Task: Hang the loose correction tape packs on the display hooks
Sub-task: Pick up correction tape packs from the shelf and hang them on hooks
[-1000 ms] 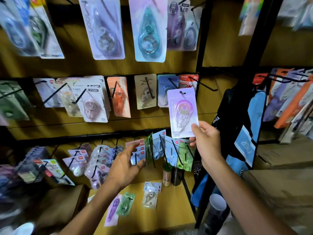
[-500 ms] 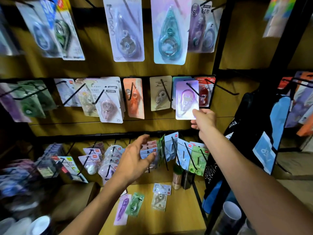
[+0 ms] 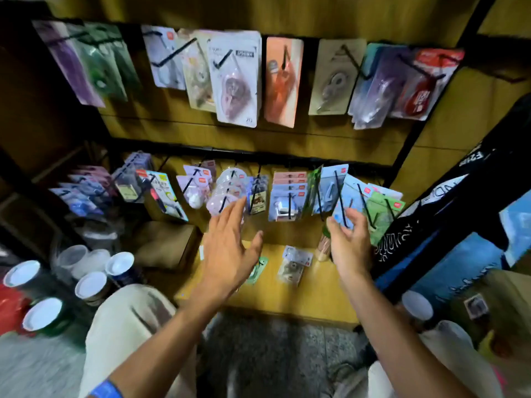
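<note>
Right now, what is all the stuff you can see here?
carded correction tape packs on the upper row of black wire hooks: many; purple, green, white, orange, beige, red; across the top.
smaller carded packs on the lower hooks: many; blue, pink, green; middle.
loose packs lying on the yellow wooden shelf: at least two, one partly hidden; pale and green; below the hooks.
white round lids: several; lower left.
dark printed bag: one; right.
left hand: fingers spread, holding nothing.
right hand: loosely curled, holding nothing.

Dim warm indoor light falling from above, motion blur smearing the whole view, wide-angle distortion bending the edges, left side sinking into deep shadow.
</note>
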